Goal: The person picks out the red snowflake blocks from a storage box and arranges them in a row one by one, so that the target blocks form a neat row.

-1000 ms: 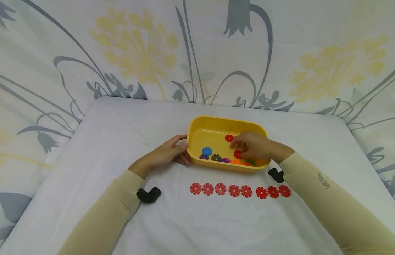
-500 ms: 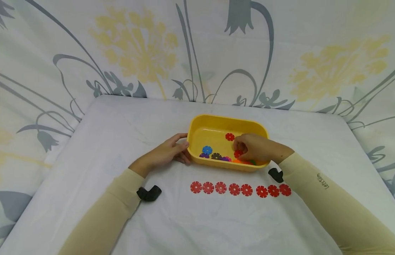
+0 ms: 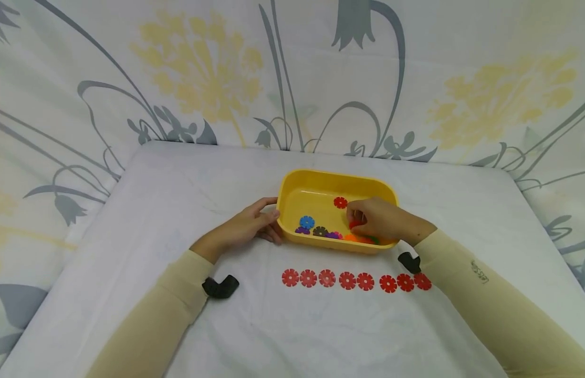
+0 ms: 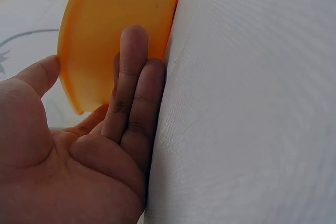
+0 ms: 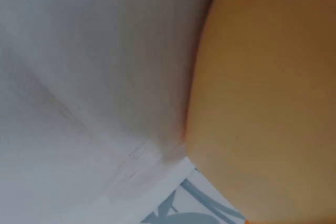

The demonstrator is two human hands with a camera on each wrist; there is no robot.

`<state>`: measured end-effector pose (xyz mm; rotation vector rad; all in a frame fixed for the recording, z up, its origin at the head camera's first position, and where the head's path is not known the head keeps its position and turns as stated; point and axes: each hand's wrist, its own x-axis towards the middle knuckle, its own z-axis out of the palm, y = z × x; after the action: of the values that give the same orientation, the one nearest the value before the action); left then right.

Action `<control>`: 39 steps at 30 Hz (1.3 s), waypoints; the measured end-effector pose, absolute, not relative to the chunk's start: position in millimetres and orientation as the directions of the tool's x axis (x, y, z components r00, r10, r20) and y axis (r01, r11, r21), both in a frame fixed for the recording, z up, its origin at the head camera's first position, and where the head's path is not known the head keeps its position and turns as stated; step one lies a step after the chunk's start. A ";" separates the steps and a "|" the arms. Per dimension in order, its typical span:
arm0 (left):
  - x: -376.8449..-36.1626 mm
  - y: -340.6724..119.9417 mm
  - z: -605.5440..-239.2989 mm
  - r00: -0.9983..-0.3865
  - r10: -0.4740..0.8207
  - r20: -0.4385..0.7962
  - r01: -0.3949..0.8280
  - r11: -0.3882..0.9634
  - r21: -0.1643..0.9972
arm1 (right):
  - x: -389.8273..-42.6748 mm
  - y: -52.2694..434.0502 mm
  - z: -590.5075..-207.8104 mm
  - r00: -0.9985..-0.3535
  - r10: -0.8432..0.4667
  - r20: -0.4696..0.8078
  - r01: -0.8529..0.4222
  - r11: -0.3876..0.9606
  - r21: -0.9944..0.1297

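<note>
A yellow plastic tub (image 3: 316, 179) stands on a white cloth-covered table. Inside it my right hand (image 3: 374, 218) pinches a red flower-shaped disc (image 3: 354, 223) between thumb and fingers. Another red disc (image 3: 340, 202) lies on the tub floor just behind it, and blue (image 3: 306, 222), brown, purple, orange and green discs lie along the near wall. My left hand (image 3: 254, 224) rests against the tub's left end with straight fingers (image 4: 131, 77) on the tub's outer wall (image 4: 110, 35). A row of several red discs (image 3: 347, 281) lies on the cloth in front of the tub.
The table (image 3: 179, 199) is draped in white cloth and backed by a floral sheet (image 3: 202, 68). Black wrist-camera mounts (image 3: 219, 287) show at both sleeves. The right wrist view shows only the tub's outer wall (image 5: 273, 103) and the cloth.
My right hand closed on a red disc near the tub's front and lifted it slightly. The left hand stayed against the tub.
</note>
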<state>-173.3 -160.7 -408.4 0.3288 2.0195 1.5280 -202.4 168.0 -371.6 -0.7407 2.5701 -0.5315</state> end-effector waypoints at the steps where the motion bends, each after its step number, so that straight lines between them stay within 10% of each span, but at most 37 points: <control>1: -173.2 -160.2 -408.8 -0.800 0.519 -0.302 -0.151 0.312 0.938 | -200.8 169.2 -370.2 -0.780 -0.566 -0.266 -0.405 0.781 -0.476; 18: -172.8 -158.8 -408.0 -0.793 0.528 -0.305 -0.148 0.319 0.936 | -147.4 218.5 -324.4 -0.863 -0.501 0.054 -0.452 0.723 -0.522; 39: -175.6 -160.8 -409.1 -0.794 0.526 -0.304 -0.155 0.309 0.938 | -128.1 312.4 -353.7 -0.836 -0.375 -0.401 -0.146 0.856 -0.495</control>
<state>-175.6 -160.8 -409.1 0.3269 2.0021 1.5292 -128.1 312.4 -353.7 -0.3813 2.5338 -0.6220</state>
